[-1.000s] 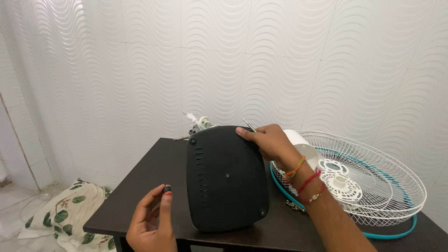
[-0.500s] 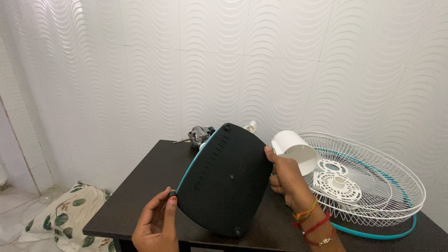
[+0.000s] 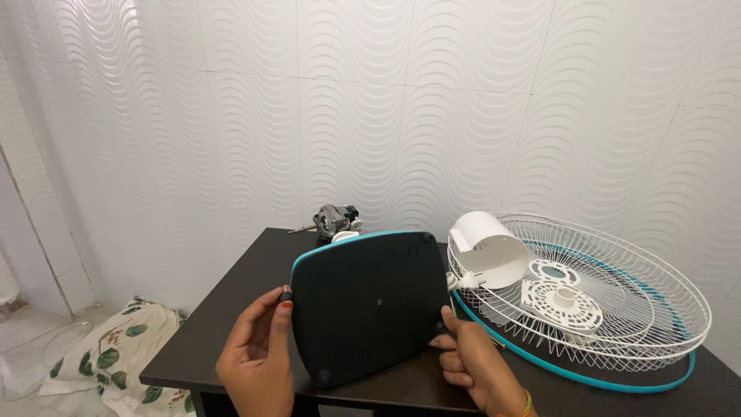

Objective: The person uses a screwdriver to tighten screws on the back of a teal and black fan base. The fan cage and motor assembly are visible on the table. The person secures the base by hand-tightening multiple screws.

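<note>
A black fan base [image 3: 363, 301] with a teal rim stands tilted on the dark table [image 3: 255, 282], its flat underside facing me. My left hand [image 3: 255, 355] rests against its left edge and pinches a small black round piece [image 3: 286, 295] at that edge. My right hand [image 3: 471, 363] grips the base's lower right edge. Behind the base's top edge a fan motor [image 3: 334, 220] with a metal shaft peeks out.
To the right lie white wire fan guards [image 3: 617, 293] with a teal ring, and a white cylindrical motor cover [image 3: 482, 251] sits on them. A leaf-patterned cloth [image 3: 108, 351] lies on the floor at the left. A wavy white tiled wall stands behind.
The base has been turned and lowered so its underside faces me more squarely. My right hand slid from its top edge down to its lower right edge. My left hand came up to its left edge.
</note>
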